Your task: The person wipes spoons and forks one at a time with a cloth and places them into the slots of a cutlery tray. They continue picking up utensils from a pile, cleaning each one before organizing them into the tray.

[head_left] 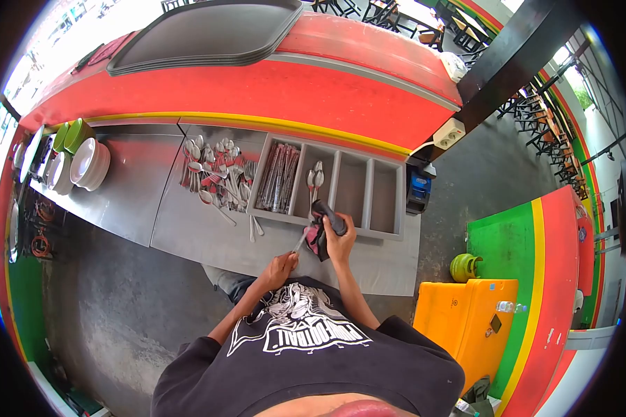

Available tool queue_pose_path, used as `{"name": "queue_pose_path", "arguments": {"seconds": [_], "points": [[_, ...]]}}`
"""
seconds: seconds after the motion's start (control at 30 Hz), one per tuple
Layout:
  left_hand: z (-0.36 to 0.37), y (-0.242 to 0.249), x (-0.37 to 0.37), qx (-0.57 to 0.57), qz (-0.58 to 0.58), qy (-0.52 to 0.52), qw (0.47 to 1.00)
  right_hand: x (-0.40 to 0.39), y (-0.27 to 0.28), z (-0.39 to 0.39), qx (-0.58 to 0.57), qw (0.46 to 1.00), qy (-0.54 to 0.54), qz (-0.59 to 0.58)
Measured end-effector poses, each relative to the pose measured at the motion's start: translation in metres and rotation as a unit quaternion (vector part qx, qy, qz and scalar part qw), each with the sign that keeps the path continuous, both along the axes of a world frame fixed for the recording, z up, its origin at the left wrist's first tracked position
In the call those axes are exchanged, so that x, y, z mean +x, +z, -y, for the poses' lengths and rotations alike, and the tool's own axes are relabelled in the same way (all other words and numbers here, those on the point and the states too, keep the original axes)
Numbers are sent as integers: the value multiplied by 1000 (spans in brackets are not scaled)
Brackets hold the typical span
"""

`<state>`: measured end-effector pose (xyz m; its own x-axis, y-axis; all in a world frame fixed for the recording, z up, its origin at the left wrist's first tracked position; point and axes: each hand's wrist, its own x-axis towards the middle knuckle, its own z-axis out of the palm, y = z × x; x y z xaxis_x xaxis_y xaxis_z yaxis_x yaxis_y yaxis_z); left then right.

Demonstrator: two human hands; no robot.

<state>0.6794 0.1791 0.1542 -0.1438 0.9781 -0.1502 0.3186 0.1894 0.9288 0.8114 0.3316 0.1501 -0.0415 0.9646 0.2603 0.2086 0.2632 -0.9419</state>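
Observation:
My left hand [283,270] is closed on one end of a metal piece of cutlery [300,241], whose other end is hidden in a cloth. My right hand [339,240] grips that black and pink cloth [315,238] around the piece, just in front of a grey cutlery tray [333,144]. Several knives or forks [280,177] fill the tray's left compartment; their kind is hard to tell. A few spoons [316,175] lie in the one beside it. Left of the tray spreads a loose pile of spoons and other cutlery [219,167].
White bowls [90,165] and green bowls [78,134] stand at the counter's left end. Dark serving trays [209,35] are stacked on the red ledge [368,87] ahead. A power socket [449,133] and a blue-black device [419,189] sit right of the tray. An orange box [445,320] stands to my right.

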Motion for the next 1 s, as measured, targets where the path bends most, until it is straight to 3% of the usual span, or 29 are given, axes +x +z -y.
{"name": "queue_pose_path", "arguments": {"seconds": [0.07,0.17,0.37,0.47,0.57,0.67,1.0], "points": [[-1,-11,5,71,-46,69,994,3,-15,-11,30,998,-47,31],[-8,-12,1,58,-97,106,988,11,-40,-25,16,994,-6,107],[-49,-2,-10,-13,-289,129,948,8,-40,-30,20,995,2,95],[-71,5,-15,-53,-333,95,936,7,-42,-27,34,996,-10,88],[-86,-16,-21,-17,-366,81,927,7,-42,-26,65,993,-27,90],[-98,-30,-28,-69,-403,38,912,7,-46,-26,87,991,-44,87],[-109,-14,-25,-115,-439,25,891,3,-46,-20,109,988,-62,87]]}}
